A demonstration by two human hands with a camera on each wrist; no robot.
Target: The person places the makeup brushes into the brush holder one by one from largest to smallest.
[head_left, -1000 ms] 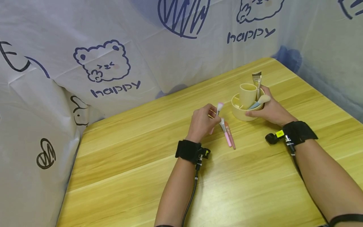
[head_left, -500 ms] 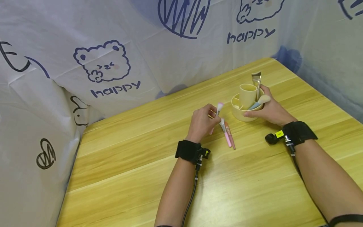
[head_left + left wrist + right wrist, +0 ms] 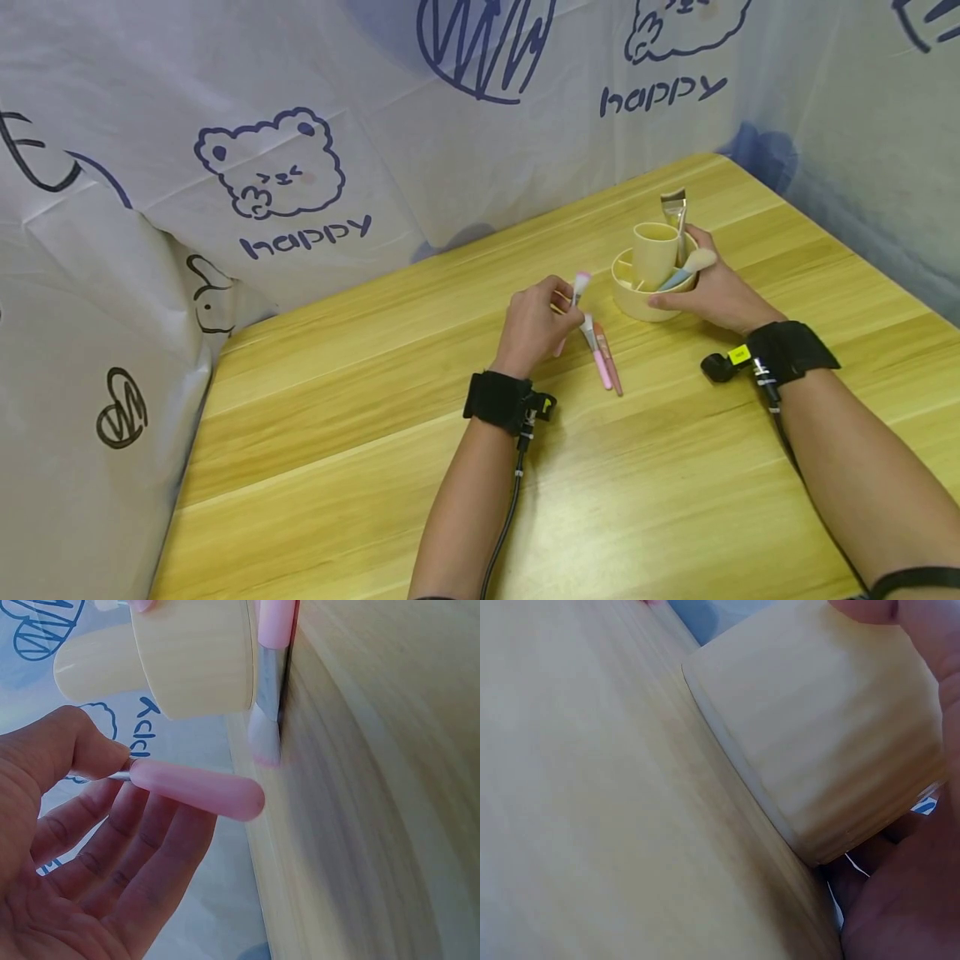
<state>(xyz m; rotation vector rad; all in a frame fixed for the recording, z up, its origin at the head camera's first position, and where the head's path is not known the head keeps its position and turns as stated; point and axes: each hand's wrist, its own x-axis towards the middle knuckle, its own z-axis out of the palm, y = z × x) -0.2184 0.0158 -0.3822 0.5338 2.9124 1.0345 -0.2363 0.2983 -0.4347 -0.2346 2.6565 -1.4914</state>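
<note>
My left hand (image 3: 534, 325) pinches a pink-handled makeup brush (image 3: 199, 790) between thumb and fingers, just above the table. Its pale, pink-tipped bristles point up in the head view. To the right stands a cream round brush holder (image 3: 637, 307) with a tall central cup and divided outer ring. My right hand (image 3: 723, 296) grips this holder, thumb on the near side and fingers behind, largely hidden. Inside the ring stand a flat-topped brush (image 3: 674, 208) and a blue-handled brush (image 3: 681, 275) with cream bristles, leaning right.
Another pink-handled brush (image 3: 602, 367) and a slim brownish-pink stick (image 3: 611, 362) lie side by side on the wooden table (image 3: 337, 433), between my hands. A white printed cloth (image 3: 420, 150) hangs behind the table's far edge. Black straps with cables circle both wrists.
The flat-topped brush in the holder has tipped slightly to the left. Both hands stay almost where they were, still holding the brush and the holder.
</note>
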